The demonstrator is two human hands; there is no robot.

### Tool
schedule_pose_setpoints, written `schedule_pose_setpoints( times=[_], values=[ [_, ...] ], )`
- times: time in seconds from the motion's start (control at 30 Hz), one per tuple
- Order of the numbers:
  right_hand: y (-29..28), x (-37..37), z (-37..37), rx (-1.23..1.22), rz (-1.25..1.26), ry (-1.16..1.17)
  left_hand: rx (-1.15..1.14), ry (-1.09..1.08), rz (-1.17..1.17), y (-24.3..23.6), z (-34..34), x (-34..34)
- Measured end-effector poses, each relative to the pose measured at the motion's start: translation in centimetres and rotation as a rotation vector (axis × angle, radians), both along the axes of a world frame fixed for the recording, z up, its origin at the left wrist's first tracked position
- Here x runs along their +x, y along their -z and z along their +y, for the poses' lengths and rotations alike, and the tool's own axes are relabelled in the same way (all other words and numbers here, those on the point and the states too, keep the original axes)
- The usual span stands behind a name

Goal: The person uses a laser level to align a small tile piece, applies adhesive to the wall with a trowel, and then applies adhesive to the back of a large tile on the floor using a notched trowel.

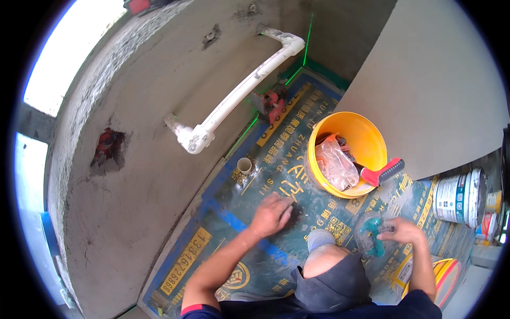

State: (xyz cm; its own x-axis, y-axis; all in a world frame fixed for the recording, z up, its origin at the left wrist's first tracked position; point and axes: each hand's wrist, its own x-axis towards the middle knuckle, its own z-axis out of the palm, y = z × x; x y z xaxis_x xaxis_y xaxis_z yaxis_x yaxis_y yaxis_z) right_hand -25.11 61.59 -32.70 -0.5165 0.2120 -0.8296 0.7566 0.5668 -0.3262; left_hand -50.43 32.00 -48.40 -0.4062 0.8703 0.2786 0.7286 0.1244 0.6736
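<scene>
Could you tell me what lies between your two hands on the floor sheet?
In the head view, your raised knee sits between left hand and right hand.

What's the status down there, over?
Left hand pressed on the floor sheet. Right hand grips a clear bag of teal bits. Yellow bucket just ahead.

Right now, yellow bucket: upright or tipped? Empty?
Upright, not empty. The yellow bucket stands with its open mouth facing up; a crumpled plastic bag lies inside, and a red-handled tool leans over its rim.

bucket [366, 138] right of pipe [239, 93], bag [334, 165] inside
</scene>
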Motion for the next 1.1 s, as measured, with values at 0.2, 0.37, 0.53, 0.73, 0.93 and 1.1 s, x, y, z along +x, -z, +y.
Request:
schedule_pose_setpoints(
  times=[0.2, 0.37, 0.53, 0.73, 0.93, 1.1],
  values=[
    [-9.4, -16.0, 1.3, -0.053, 0.58, -0.414, 0.253, -0.153, 0.601, -17.1, -2.7, -9.1],
    [-2.9, -29.9, 3.3, -0.513, 0.51, 0.224, 0.176, -0.647, 1.126, -31.0, -5.8, -14.8],
    [9.8, -41.8, 2.9, -0.416, 0.476, 0.699, -0.066, -0.949, 0.975, -36.3, -5.1, -21.4],
    [16.7, -47.4, -3.3, -0.78, 0.556, 0.838, -0.366, -1.07, 0.863, -34.9, -7.0, -24.4],
    [27.2, -51.1, -0.1, -1.235, 0.96, 1.328, -0.354, -1.006, 0.69, -35.6, -4.6, -24.8],
    [23.6, -50.1, 0.0, -0.866, 0.751, 1.227, -0.412, -1.026, 0.662, -36.0, -5.8, -24.2]
  ],
)
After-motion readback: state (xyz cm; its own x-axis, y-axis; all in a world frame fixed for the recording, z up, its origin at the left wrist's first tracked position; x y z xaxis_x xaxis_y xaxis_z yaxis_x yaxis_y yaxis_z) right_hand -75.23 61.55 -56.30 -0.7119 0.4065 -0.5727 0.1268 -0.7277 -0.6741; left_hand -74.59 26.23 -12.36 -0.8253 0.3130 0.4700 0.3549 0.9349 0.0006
